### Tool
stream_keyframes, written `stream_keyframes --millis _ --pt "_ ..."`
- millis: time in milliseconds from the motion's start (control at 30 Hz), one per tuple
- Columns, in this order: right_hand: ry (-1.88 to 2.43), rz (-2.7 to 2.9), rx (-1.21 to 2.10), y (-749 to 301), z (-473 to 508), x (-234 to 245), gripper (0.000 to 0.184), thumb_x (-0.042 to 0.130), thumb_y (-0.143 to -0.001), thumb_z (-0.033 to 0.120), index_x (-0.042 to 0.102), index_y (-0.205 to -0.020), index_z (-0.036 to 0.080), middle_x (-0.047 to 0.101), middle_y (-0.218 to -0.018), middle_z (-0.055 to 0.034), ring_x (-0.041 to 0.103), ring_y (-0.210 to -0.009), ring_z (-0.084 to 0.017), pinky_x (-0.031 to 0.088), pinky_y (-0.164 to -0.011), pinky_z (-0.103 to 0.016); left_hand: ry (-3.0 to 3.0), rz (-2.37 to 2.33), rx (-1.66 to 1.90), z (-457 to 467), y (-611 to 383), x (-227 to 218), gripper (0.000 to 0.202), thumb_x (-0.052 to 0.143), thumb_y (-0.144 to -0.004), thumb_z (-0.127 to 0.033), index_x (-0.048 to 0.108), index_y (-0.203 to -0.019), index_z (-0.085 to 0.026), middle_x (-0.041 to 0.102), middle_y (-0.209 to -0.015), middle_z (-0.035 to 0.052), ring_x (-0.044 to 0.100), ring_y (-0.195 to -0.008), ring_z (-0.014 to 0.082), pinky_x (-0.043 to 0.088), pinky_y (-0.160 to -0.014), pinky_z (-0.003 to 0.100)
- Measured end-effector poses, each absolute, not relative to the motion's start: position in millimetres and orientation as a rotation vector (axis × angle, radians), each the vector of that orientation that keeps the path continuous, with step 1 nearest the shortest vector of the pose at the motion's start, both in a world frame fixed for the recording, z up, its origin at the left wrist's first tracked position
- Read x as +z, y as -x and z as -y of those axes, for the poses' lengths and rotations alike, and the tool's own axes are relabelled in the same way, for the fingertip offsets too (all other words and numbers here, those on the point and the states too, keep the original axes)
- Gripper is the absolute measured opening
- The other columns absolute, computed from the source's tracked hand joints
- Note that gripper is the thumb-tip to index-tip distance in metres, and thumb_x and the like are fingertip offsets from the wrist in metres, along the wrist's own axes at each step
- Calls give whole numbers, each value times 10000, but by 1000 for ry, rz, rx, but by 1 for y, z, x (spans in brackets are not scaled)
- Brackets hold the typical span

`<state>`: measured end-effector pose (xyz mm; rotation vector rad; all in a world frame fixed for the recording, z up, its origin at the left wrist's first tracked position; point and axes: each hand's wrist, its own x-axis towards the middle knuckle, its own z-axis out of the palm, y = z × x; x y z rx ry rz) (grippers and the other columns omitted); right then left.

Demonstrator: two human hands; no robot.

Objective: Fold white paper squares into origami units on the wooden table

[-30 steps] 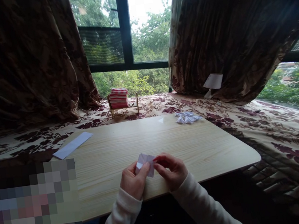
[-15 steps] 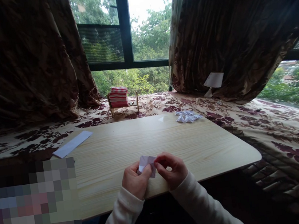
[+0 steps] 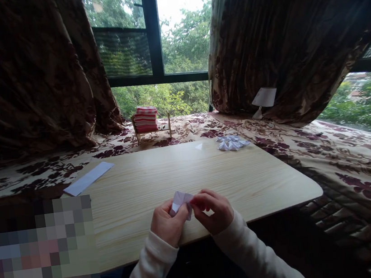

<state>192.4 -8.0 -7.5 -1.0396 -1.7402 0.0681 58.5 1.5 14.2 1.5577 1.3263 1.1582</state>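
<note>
A small folded piece of white paper (image 3: pixel 180 200) is pinched between both hands just above the near edge of the light wooden table (image 3: pixel 184 180). My left hand (image 3: pixel 167 222) grips its left side with thumb and fingers closed. My right hand (image 3: pixel 213 210) pinches its right side, fingers curled. Both sleeves are cream-coloured.
A white paper strip (image 3: pixel 88 178) lies at the table's far left corner. A heap of folded white paper pieces (image 3: pixel 231 142) sits at the far right, with a tiny scrap (image 3: pixel 199 146) beside it. A small wooden rack with striped cloth (image 3: pixel 146 121) stands behind on the floral cover.
The paper has been folded smaller between the fingers and sits slightly lower. The hands stayed in the same place; the view tilted a little.
</note>
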Motion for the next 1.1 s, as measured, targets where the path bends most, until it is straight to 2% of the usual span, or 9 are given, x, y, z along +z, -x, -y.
stream_keyframes --millis 233,400,633,867,1100 --pt "1008 1720 119 -193 7 -9 90 519 -723 122 579 -747 185 515 -610 17 436 -488 -79 385 -460 -199 -1628 -1233 1083 0 -57 19 210 520 -643 -295 635 -605 -123 508 -537 -22 426 -522 103 337 -496 197" --pt "963 1821 -85 -197 7 -8 123 516 -735 94 589 -761 189 559 -635 -4 486 -567 -106 413 -533 -222 -1597 -1293 1076 -1 -57 17 240 516 -636 -324 601 -546 -118 441 -485 -31 373 -485 92 294 -462 201" --pt "881 1950 -410 -201 7 -5 148 532 -741 63 596 -815 173 613 -671 -27 496 -612 -133 413 -563 -244 -1612 -1301 930 -4 -54 18 275 512 -644 -359 600 -603 -102 434 -492 -25 378 -499 101 301 -481 213" --pt "834 1986 -471 -202 9 1 159 516 -758 60 602 -832 171 613 -648 -23 496 -581 -131 397 -536 -251 -1587 -1214 925 -8 -48 14 247 516 -650 -334 602 -594 -110 473 -496 -19 400 -493 104 330 -502 220" --pt "848 2038 -496 -206 10 -5 194 508 -770 70 595 -900 184 628 -712 -30 494 -610 -141 394 -557 -273 -1543 -1164 941 -8 -48 18 241 540 -647 -313 640 -610 -98 528 -498 -5 453 -501 116 357 -520 225"
